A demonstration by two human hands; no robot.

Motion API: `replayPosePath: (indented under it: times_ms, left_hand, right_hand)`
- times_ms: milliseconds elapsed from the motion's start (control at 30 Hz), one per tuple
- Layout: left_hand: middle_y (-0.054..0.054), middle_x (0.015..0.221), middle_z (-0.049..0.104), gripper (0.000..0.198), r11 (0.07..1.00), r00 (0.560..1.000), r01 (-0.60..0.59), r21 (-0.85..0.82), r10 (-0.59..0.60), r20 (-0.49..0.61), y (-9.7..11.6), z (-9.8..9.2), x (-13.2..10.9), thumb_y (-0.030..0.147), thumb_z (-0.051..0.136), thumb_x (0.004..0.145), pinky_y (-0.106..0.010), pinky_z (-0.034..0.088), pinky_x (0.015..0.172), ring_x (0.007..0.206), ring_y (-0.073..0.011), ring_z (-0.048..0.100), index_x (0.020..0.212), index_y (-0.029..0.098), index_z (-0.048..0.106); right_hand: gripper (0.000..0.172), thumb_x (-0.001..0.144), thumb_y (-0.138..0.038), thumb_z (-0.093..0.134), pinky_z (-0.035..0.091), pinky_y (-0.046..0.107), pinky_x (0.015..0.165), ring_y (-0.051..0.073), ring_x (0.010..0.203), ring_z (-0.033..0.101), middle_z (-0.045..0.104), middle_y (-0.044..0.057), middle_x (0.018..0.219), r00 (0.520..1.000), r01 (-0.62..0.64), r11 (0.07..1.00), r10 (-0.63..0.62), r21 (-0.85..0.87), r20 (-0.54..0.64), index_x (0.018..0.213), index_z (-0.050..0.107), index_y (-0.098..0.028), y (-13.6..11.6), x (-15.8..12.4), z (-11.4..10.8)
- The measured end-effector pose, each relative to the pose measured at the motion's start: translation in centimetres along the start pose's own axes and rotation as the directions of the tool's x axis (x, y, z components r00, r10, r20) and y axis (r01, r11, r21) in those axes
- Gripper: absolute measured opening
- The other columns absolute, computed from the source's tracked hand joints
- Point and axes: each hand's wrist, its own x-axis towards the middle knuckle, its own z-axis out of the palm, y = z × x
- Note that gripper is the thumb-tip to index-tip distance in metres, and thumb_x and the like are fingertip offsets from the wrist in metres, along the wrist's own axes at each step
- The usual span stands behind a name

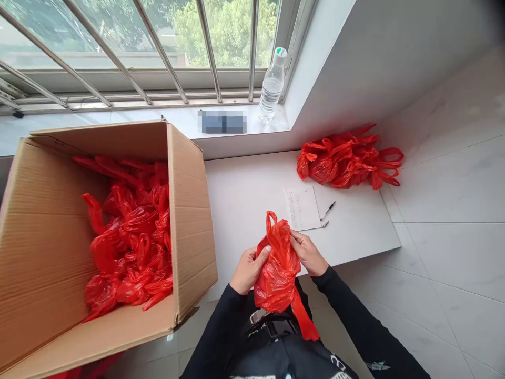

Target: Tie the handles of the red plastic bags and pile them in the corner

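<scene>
Between my two hands is a red plastic bag [277,279], held in front of my body near the white table's front edge. One handle loop sticks up at its top, and a long red strip hangs down at its lower right. My left hand [251,267] grips the bag's left side, thumb pressed on top. On the upper right side, the fingers of my right hand [309,252] pinch the plastic. What the bag contains cannot be made out. To the left, an open cardboard box [192,221] holds a heap of red plastic bags [134,237].
More red bags [343,160] lie bunched at the table's back right. A sheet of paper [303,208] and a pen [328,210] rest on the white table [244,195]. A water bottle [271,89] and a blurred dark object [223,122] stand on the windowsill.
</scene>
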Motion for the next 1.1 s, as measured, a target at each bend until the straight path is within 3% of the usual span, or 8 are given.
replayPosePath:
  times_ms: [167,467,733,900,967,1000,1033,1100]
  left_hand:
    - [-0.006,0.088,0.072,0.038,0.999,0.999,-0.046,-0.017,0.045,-0.025,-4.8,-1.0,6.1,0.051,0.073,0.082,-0.032,0.049,0.08,0.08,-0.0202,0.063,0.094,0.015,0.071]
    - [-0.006,0.082,0.07,0.037,0.985,0.983,-0.162,0.06,0.166,-0.072,-13.1,-3.5,12.8,0.049,0.074,0.082,-0.029,0.048,0.071,0.073,-0.0185,0.062,0.089,0.012,0.07]
    - [-0.009,0.103,0.073,0.029,0.93,0.927,-0.368,0.017,0.368,-0.073,-16.2,-3.3,13.0,0.039,0.069,0.09,-0.033,0.052,0.086,0.09,-0.0225,0.067,0.107,0.016,0.067]
    - [-0.015,0.109,0.074,0.036,0.881,0.876,-0.43,0.196,0.46,-0.146,-18.2,-0.7,8.7,0.043,0.063,0.092,-0.041,0.054,0.09,0.098,-0.0293,0.069,0.114,0.014,0.067]
    - [-0.015,0.122,0.07,0.041,0.792,0.802,-0.454,0.408,0.563,-0.2,-18.3,-0.4,5.0,0.038,0.067,0.089,-0.041,0.055,0.091,0.108,-0.0301,0.067,0.125,0.019,0.064]
    - [-0.013,0.128,0.067,0.044,0.705,0.721,-0.468,0.533,0.654,-0.231,-18.0,-0.6,2.7,0.034,0.068,0.089,-0.039,0.056,0.09,0.111,-0.0289,0.065,0.13,0.023,0.062]
    - [-0.011,0.126,0.068,0.043,0.578,0.59,-0.484,0.657,0.77,-0.243,-17.3,-0.9,0.0,0.03,0.067,0.089,-0.038,0.055,0.089,0.109,-0.0271,0.065,0.132,0.028,0.061]
    - [-0.002,0.096,0.073,0.038,0.26,0.22,-0.467,0.845,0.96,-0.173,-15.1,-2.0,-5.9,0.015,0.061,0.09,-0.033,0.055,0.072,0.084,-0.0197,0.067,0.121,0.037,0.066]
  right_hand:
    - [0.036,0.091,-0.049,0.067,0.05,0.037,0.096,0.023,0.104,0.066,0.071,0.006,0.114,0.999,-0.012,0.999,0.013,-0.036,0.041,0.117,0.064,-0.024,5.0,4.7,-4.2]
    - [0.034,0.094,-0.045,0.064,0.054,0.032,0.091,0.022,0.108,0.064,0.067,0.009,0.123,0.977,-0.102,0.994,0.106,-0.029,0.186,0.121,0.06,-0.025,14.4,10.3,-8.9]
    - [0.045,0.091,-0.049,0.065,0.055,0.038,0.095,0.028,0.113,0.064,0.067,0.01,0.127,0.957,0.055,0.997,-0.038,-0.052,0.287,0.127,0.063,-0.022,15.3,9.7,-8.2]
    - [0.05,0.091,-0.053,0.063,0.058,0.041,0.091,0.031,0.109,0.068,0.072,0.012,0.12,0.96,0.035,0.999,-0.03,-0.01,0.279,0.132,0.061,-0.025,17.7,6.1,-8.3]
    - [0.056,0.087,-0.057,0.065,0.061,0.042,0.083,0.033,0.102,0.072,0.075,0.013,0.112,0.965,-0.023,1.0,0.022,0.001,0.26,0.134,0.06,-0.027,19.5,5.2,-8.0]
    - [0.058,0.084,-0.059,0.066,0.063,0.041,0.077,0.034,0.095,0.074,0.077,0.013,0.105,0.974,-0.039,0.999,0.035,0.015,0.223,0.133,0.062,-0.028,20.5,5.0,-7.8]
    - [0.058,0.083,-0.06,0.065,0.063,0.04,0.072,0.034,0.089,0.075,0.078,0.013,0.099,0.982,-0.046,0.999,0.041,0.023,0.186,0.131,0.064,-0.029,21.5,5.1,-7.7]
    - [0.055,0.079,-0.064,0.064,0.062,0.038,0.061,0.034,0.078,0.077,0.079,0.013,0.088,0.992,-0.039,0.999,0.037,0.009,0.121,0.121,0.071,-0.029,23.2,5.5,-7.3]
